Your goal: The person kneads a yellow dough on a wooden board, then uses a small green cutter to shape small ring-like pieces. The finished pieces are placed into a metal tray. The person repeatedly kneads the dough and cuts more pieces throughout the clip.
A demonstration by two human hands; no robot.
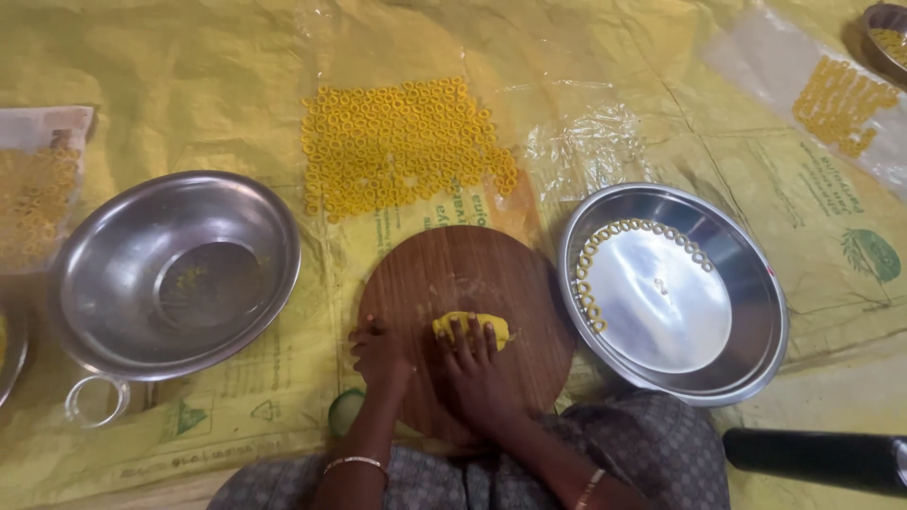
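Right hand (475, 364): palm down, fingers spread flat over a small yellow lump of dough (470, 329); pressing on it, not closed around it. Left hand (380, 351): fingers half curled, tips resting on the round brown wooden board (444, 274) just left of the dough; holds nothing.

Dough lies near the middle of the board, slightly toward the person. Judged soft and pliable, light, probably a little tacky; it should deform under any pinch, so best taken from the sides with fingertips or rolled under the flat palm.

Board rests on a yellow plastic sheet (189, 85) spread over the floor, at the near edge of the sheet, against the person's lap.

Right of board, touching or nearly so: shallow steel plate (756, 331) with small yellow dough rings (605, 247) lined in an arc along its left and upper inner rim. Rings look thin and fragile.

Left of board, apart: deep steel bowl (113, 283), only yellow traces at the bottom.

Beyond board, toward far edge: dense patch of yellow rings (402, 146) laid on clear plastic film. A second patch (841, 104) at the far right corner, beside another steel dish (886, 28). Black cylindrical object (812, 460) at near right edge; kind unclear.
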